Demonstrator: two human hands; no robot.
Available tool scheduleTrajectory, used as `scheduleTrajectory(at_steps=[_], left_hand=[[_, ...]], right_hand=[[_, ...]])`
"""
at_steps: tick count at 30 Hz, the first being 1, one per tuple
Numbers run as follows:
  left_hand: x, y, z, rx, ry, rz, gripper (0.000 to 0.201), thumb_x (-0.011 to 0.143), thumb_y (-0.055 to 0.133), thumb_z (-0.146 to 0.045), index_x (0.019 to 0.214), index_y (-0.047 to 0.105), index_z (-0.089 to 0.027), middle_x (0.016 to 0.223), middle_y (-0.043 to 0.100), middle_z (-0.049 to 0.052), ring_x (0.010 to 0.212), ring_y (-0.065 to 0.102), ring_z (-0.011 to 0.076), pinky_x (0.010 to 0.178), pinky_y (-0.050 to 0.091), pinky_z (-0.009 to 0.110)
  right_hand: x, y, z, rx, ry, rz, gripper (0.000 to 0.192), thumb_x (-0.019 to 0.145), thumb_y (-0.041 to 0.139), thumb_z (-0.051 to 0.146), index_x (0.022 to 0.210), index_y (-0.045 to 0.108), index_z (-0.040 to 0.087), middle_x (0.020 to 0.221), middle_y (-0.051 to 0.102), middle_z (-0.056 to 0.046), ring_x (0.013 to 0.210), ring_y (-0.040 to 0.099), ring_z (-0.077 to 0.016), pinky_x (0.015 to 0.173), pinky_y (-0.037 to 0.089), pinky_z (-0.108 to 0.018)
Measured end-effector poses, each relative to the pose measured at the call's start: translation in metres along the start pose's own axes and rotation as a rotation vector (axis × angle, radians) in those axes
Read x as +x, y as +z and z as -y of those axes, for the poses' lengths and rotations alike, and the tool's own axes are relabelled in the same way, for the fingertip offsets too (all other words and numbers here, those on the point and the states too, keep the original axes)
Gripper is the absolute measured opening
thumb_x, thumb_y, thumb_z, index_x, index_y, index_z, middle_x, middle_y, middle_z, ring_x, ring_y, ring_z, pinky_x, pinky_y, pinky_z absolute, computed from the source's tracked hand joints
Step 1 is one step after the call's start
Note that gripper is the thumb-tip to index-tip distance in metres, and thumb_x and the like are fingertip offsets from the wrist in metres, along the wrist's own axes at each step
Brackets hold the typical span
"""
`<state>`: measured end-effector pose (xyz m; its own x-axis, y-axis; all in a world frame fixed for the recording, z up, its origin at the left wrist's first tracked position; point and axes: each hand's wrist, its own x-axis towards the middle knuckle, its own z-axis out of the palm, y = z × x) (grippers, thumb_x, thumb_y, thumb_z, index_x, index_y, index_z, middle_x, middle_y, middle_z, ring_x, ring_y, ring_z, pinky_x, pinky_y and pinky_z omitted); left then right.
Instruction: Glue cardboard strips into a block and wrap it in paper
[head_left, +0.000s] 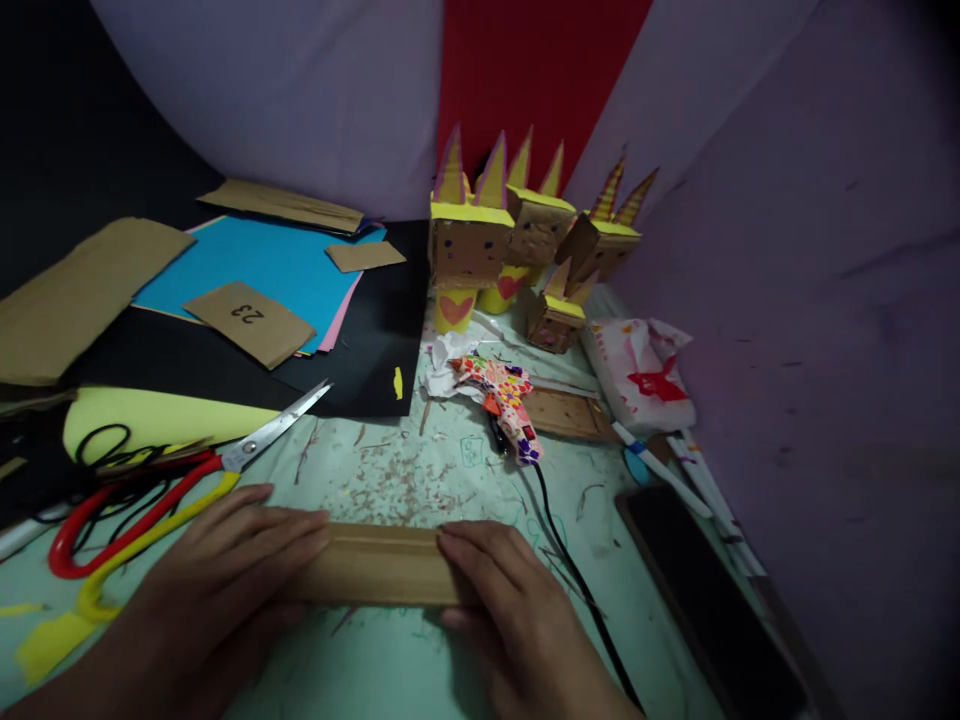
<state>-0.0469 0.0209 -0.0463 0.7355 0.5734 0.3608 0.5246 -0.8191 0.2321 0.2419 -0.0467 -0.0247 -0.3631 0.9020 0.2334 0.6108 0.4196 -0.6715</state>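
Between my two hands is a folded strip of brown cardboard (386, 570), lying crosswise with a crease along its upper side. My left hand (225, 580) grips the strip's left end, its fingers over the top edge. Around the right end are the fingers of my right hand (514, 610), with the thumb below. Close to my left hand lie scissors (225, 465) with red and yellow handles, blades spread and pointing up to the right. Beyond the strip, a flower-patterned glue gun (510, 405) rests on its side, its black cord running past my right hand.
Several cardboard figures with yellow horns (471, 245) stand at the back. On the left are blue paper (277, 260), a cardboard piece marked 23 (249, 322) and black sheets (382, 320). A dark phone-like slab (705, 600) and a white-and-red packet (641, 375) lie on the right.
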Motion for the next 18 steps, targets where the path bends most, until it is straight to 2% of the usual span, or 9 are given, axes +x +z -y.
scheduleTrajectory(at_steps=[2, 5, 7, 9, 12, 16, 18], left_hand=[[0.01, 0.002, -0.003, 0.058, 0.08, 0.019, 0.043, 0.084, 0.058, -0.034, 0.126, 0.053, -0.024, 0.112, 0.071, -0.002, 0.099, 0.064, 0.0189, 0.107, 0.031, 0.034], [0.009, 0.001, -0.004, 0.084, 0.095, 0.049, 0.042, 0.085, 0.057, -0.031, 0.126, 0.052, -0.025, 0.11, 0.072, -0.003, 0.096, 0.065, 0.0186, 0.108, 0.029, 0.036], [-0.002, -0.002, -0.003, 0.048, 0.032, 0.057, 0.042, 0.086, 0.056, -0.033, 0.128, 0.051, -0.029, 0.11, 0.072, -0.004, 0.095, 0.065, 0.0181, 0.11, 0.026, 0.037], [-0.015, -0.006, -0.002, -0.018, -0.092, 0.055, 0.041, 0.088, 0.053, -0.033, 0.128, 0.05, -0.033, 0.113, 0.07, -0.005, 0.098, 0.064, 0.0189, 0.111, 0.024, 0.04], [-0.024, -0.01, -0.005, -0.054, -0.204, 0.031, 0.039, 0.089, 0.049, -0.032, 0.128, 0.05, -0.034, 0.115, 0.069, -0.005, 0.104, 0.062, 0.0205, 0.111, 0.026, 0.042], [-0.004, -0.004, -0.018, -0.026, -0.063, 0.025, 0.04, 0.086, 0.055, -0.031, 0.126, 0.051, -0.027, 0.113, 0.07, -0.003, 0.102, 0.062, 0.0193, 0.11, 0.03, 0.036], [0.011, 0.001, -0.026, -0.048, -0.052, 0.029, 0.036, 0.088, 0.053, -0.029, 0.123, 0.051, -0.025, 0.112, 0.071, -0.001, 0.102, 0.061, 0.0198, 0.11, 0.03, 0.038]], right_hand=[[-0.009, -0.006, -0.005, -0.014, 0.017, 0.005, 0.05, 0.084, 0.052, 0.007, 0.132, 0.042, 0.018, 0.121, 0.059, -0.012, 0.11, 0.055, -0.0204, 0.094, 0.051, -0.035], [-0.01, -0.005, -0.005, 0.013, 0.002, -0.029, 0.05, 0.084, 0.054, 0.008, 0.132, 0.043, 0.017, 0.121, 0.058, -0.012, 0.11, 0.054, -0.0197, 0.094, 0.05, -0.033], [-0.003, 0.001, -0.001, 0.06, -0.018, -0.049, 0.049, 0.082, 0.053, 0.006, 0.13, 0.045, 0.016, 0.118, 0.059, -0.011, 0.107, 0.055, -0.0195, 0.092, 0.051, -0.032], [0.006, 0.008, 0.004, 0.095, -0.02, -0.053, 0.047, 0.081, 0.054, 0.006, 0.127, 0.047, 0.015, 0.114, 0.06, -0.012, 0.103, 0.056, -0.0202, 0.089, 0.052, -0.034], [0.011, 0.012, 0.008, 0.079, -0.015, -0.025, 0.045, 0.08, 0.054, 0.007, 0.124, 0.049, 0.011, 0.113, 0.061, -0.015, 0.101, 0.057, -0.0217, 0.087, 0.054, -0.036], [-0.005, -0.002, -0.001, 0.003, 0.005, 0.027, 0.047, 0.08, 0.054, 0.006, 0.126, 0.048, 0.015, 0.115, 0.062, -0.013, 0.104, 0.059, -0.021, 0.089, 0.054, -0.034], [-0.017, -0.012, -0.009, -0.03, 0.042, 0.056, 0.05, 0.082, 0.055, 0.007, 0.129, 0.044, 0.019, 0.118, 0.061, -0.011, 0.108, 0.059, -0.0199, 0.091, 0.053, -0.033]])
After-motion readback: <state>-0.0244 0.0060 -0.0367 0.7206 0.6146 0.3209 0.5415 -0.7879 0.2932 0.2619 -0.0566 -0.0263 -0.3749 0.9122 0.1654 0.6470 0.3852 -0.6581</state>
